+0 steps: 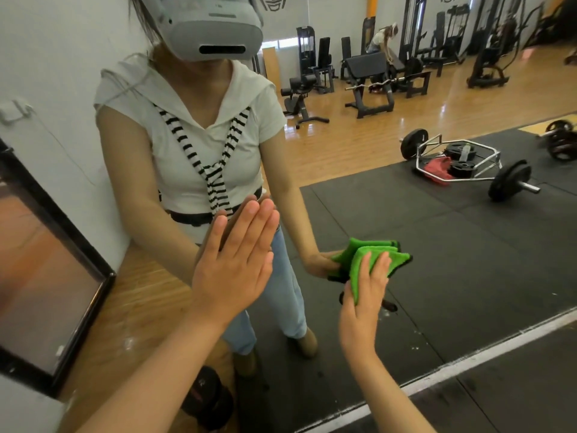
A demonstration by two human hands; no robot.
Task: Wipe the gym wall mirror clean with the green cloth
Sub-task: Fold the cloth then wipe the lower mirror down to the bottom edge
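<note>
**Cloth flat on the glass, low down**

Cloth (pixel 365 267), green and folded, sits pressed against the mirror (pixel 437 245) under my right hand (pixel 363 304), my fingers spread over it and thumb pinching its lower edge. My left hand (pixel 232 270) lies flat and empty on the glass, fingers straight, bracing me. To wipe well I judge I should keep even palm pressure, overlap passes, and work toward the specks near the bottom frame (pixel 468 360).
</note>
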